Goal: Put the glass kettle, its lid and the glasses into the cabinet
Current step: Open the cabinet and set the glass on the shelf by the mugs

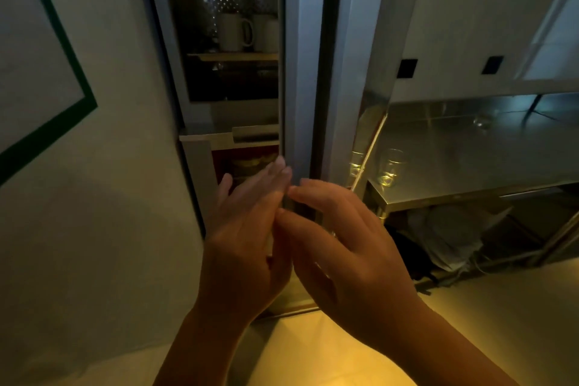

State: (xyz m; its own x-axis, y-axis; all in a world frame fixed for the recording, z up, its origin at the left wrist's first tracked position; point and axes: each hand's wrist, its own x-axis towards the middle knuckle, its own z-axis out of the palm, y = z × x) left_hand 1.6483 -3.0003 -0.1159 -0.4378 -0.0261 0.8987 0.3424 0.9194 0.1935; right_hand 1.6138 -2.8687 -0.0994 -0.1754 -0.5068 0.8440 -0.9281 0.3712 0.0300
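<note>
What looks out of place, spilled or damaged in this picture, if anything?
Nothing looks spilled or broken. One glass stands upright near the front corner of the steel table, close to its edge, where it could be knocked. The picture is dim, so small damage may be hidden.

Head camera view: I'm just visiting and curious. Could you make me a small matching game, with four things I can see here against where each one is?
Things
1. white mugs
2. glass
3. green stripe
4. left hand

Places
A. on the steel table
B. in front of the cabinet door's edge, fingers straight
C. on the white wall panel at far left
D. on a shelf inside the cabinet

Pairs: 1-D, 2-A, 3-C, 4-B.
</note>
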